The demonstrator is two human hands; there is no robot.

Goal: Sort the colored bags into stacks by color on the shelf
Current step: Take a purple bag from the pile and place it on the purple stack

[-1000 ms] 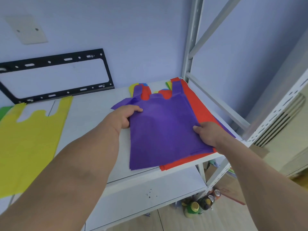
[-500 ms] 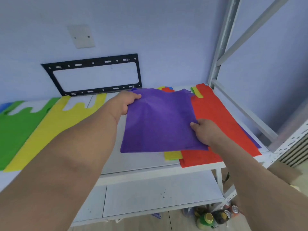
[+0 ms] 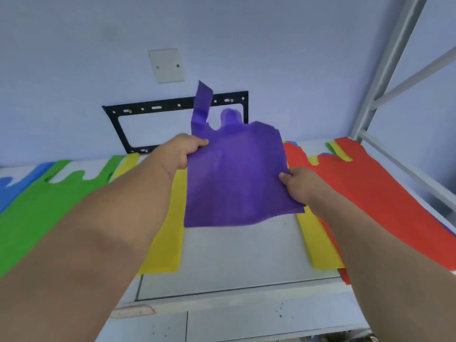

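A purple non-woven fabric bag with two loop handles (image 3: 237,176) is being held above the white shelf board (image 3: 234,255) by both hands, its handles pointing away toward the wall. The left hand (image 3: 180,151) is pinching the bag's upper left edge, thumb lying on top and fingers curled beneath; the right hand (image 3: 298,185) is gripping the right edge lower down, thumb over the fabric and the other fingers hidden under it. The bag's lower edge is hanging free, clear of the shelf. On the shelf, lying flat: a blue bag (image 3: 14,186) at far left, a green bag (image 3: 47,201) beside it, a yellow bag (image 3: 170,233) next (partly covered by the left forearm), a second yellow bag (image 3: 318,243) under the right forearm, and a red bag (image 3: 385,193) overlapping other coloured pieces at right. A black metal mounting frame (image 3: 153,108) and a white blank wall plate (image 3: 166,65) are sitting against the wall behind; grey shelf uprights (image 3: 385,67) are standing at right.
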